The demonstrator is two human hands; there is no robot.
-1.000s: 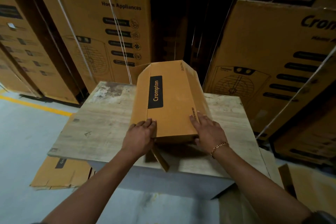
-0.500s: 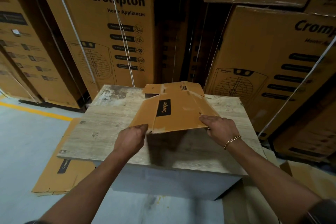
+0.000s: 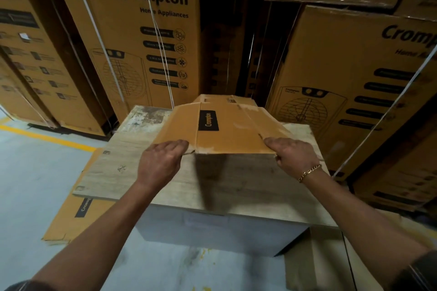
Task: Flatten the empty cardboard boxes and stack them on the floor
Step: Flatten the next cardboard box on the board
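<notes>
A small brown Crompton cardboard box [image 3: 227, 125], nearly flat, is held tilted above the wooden tabletop [image 3: 132, 172]. My left hand [image 3: 160, 160] grips its near left corner, fingers curled over the edge. My right hand [image 3: 293, 156], with a gold bracelet on the wrist, pinches the near right corner. The box's far flaps point toward the stacked cartons. A flattened box [image 3: 71, 220] lies on the floor at the left, partly under the table's edge.
Tall Crompton cartons [image 3: 146, 42] with white straps are stacked behind the table and to the right [image 3: 354, 101]. A yellow line [image 3: 47, 137] crosses the grey floor at left. More cardboard [image 3: 314, 267] lies on the floor at the lower right.
The box went from a raised, open shape to nearly flat. Both hands moved apart to its near corners and lifted the near edge off the tabletop.
</notes>
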